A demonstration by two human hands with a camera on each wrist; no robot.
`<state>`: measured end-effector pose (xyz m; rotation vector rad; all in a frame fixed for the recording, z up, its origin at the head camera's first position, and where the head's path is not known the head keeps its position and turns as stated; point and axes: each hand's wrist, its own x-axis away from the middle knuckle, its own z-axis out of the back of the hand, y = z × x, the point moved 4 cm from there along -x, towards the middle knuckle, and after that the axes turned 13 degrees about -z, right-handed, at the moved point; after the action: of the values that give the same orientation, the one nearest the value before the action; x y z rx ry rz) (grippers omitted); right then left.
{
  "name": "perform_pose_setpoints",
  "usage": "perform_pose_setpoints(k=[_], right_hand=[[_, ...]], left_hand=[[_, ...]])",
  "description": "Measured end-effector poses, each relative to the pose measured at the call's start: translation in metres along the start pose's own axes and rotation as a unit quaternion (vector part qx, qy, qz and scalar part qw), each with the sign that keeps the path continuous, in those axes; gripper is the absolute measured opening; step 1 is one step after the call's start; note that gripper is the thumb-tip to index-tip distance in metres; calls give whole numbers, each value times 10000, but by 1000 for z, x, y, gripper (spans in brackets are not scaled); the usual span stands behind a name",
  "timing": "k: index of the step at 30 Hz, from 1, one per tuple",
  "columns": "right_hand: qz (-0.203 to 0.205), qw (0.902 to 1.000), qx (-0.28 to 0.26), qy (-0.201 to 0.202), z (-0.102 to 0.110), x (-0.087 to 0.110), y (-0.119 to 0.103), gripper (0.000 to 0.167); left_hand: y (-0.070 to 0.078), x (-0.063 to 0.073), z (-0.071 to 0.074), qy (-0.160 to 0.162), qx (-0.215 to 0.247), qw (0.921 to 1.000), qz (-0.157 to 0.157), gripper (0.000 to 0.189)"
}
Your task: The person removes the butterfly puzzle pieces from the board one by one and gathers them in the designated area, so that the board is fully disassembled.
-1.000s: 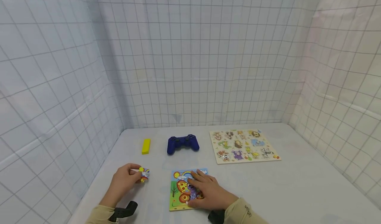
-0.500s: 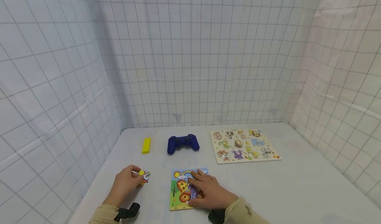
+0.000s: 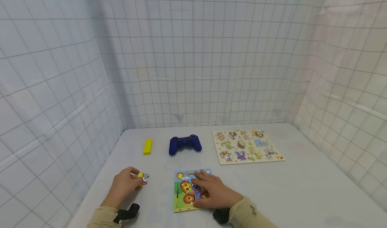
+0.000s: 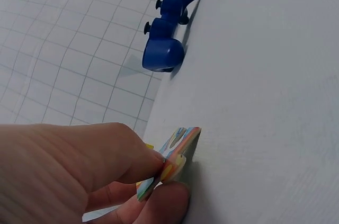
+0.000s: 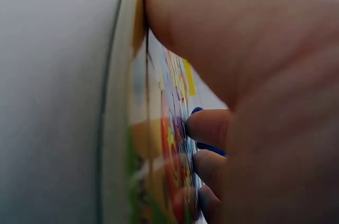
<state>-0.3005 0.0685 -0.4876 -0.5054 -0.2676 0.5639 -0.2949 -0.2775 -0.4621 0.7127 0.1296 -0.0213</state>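
With my left hand (image 3: 122, 186) I am pinching a small piece (image 3: 145, 178) that has bright colors on it. My left thumb (image 4: 124, 152) is pressing on one side, and a finger (image 4: 167, 203) is pressing on the other. I am holding the piece tilted and low by the table (image 3: 302, 187), to the left of the puzzle (image 3: 178, 204), well apart from it. It is looking thin, so I am guessing it is light and stiff. The shiny top may be a bit slippery, so holding it by the flat middle is seeming best, with the thin knobs left free so they are not getting bent.

My right hand (image 3: 214, 191) is lying spread on the puzzle, gripping nothing. My right thumb (image 5: 164, 9) is resting near the bottom edge. The puzzle is looking flat and hard, and I am guessing it could slide if I am not pressing it.

Behind, a yellow block (image 3: 147, 147), a blue controller (image 3: 185, 145) and an animal board (image 3: 248, 148) are lying on the table.
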Motion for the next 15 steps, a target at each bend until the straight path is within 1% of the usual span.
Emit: perform_pose_setpoints(k=[6,15], right_hand=[[35,10000,-48,6,1,-1,4,80],[-7,10000,-72,-35,3,0,3,81]], left_hand=[[0,0,0,-56,-138,9999,-1,39],[1,0,1,-30,-208,9997,-110,35]])
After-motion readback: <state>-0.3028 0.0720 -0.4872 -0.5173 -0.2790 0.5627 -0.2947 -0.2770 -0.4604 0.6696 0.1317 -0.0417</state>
